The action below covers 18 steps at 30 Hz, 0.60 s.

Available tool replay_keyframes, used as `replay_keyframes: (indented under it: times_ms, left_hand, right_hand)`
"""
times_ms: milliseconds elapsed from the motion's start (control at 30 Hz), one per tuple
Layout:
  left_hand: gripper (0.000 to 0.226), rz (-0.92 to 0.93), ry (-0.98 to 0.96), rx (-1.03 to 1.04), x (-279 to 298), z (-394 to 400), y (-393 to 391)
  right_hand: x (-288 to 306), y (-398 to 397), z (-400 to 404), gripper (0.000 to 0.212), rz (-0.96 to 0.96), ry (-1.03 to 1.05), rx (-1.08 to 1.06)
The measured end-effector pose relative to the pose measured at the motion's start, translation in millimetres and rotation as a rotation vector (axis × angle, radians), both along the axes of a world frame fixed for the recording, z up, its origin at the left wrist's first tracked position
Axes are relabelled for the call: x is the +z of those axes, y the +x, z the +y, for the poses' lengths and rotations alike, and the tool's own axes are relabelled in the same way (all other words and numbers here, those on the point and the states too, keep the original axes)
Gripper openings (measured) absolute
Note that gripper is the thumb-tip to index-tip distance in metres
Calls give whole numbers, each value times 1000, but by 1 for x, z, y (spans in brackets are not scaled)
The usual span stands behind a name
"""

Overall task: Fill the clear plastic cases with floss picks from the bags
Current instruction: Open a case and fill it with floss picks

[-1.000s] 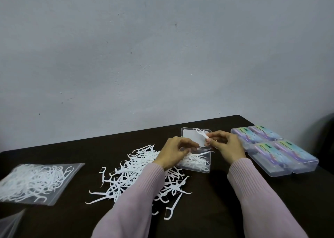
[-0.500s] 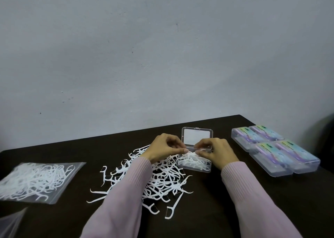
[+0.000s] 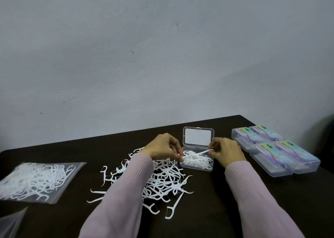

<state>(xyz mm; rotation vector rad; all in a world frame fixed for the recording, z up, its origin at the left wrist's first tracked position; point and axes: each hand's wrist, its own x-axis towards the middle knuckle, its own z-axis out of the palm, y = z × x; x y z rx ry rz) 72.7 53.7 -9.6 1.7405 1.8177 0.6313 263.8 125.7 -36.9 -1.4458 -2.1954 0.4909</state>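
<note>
An open clear plastic case (image 3: 197, 162) sits on the dark table (image 3: 235, 210) between the two hands, its lid (image 3: 198, 136) standing up on the far side and its tray partly filled with white floss picks (image 3: 194, 160). The case's long axis runs left to right across the person, so each hand meets one short end. The left hand (image 3: 163, 147) is curled at the left end, fingertips (image 3: 181, 158) pressing or pinching picks at the rim; whether it actually grips one I cannot tell for certain. The right hand (image 3: 226, 151) is curled at the right end and pinches a single pick (image 3: 205, 151) by its head, the stem slanting down and leftward into the tray, roughly along the case's length. I judge the coming move to be laying this pick flat, which calls for turning it parallel to the long sides. The loose pile of picks (image 3: 159, 180) lies just left of and nearer than the case, under the left forearm, so the left hand is the nearer one for fetching more. A bag of picks (image 3: 36, 180) rests well to the left; four closed cases (image 3: 274, 152) sit to the right.
</note>
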Motion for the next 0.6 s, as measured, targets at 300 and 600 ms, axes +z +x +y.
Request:
replay_keyframes:
  times_ms: [300,600]
  left_hand:
    - [12,19,175,26,6,-1,0]
    - [13,-1,312,79,5,-1,-2]
  right_hand:
    - [0,0,-1,15,-24,23,53]
    - [5,0,-7,17,-109,98,55]
